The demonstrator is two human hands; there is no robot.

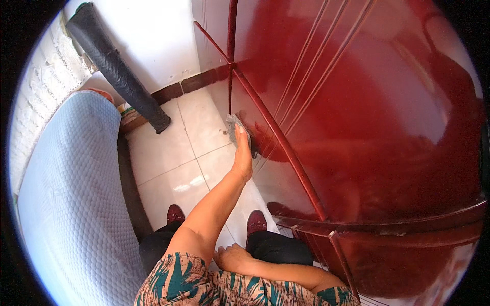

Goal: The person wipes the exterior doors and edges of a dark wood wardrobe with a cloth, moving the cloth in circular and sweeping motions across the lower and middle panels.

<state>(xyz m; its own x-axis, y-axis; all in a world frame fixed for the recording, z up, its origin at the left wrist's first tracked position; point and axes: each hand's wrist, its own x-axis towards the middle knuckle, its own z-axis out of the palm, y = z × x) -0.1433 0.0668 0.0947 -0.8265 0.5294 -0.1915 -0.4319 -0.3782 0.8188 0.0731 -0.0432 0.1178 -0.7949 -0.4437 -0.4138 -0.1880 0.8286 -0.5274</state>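
Note:
My left arm reaches forward, and my left hand [243,153] presses a grey cloth [234,125] against the side of a glossy dark-red cabinet [357,137], low down near the floor. The fingers point away from me, lying along the cloth, which shows past their tips. My right arm is bent across my front. Close to my waist, between my legs, sits my right hand [233,258] with its fingers curled; its palm side is hidden, so whatever it may hold does not show.
A bed with a light-blue quilted cover [81,188] runs along the left. A black wrapped roll [120,66] leans at the far left, its lower end on the pale tiled floor [163,153]. Raised red trim [286,143] crosses the cabinet. My dark-red shoes [256,221] stand on the tiles.

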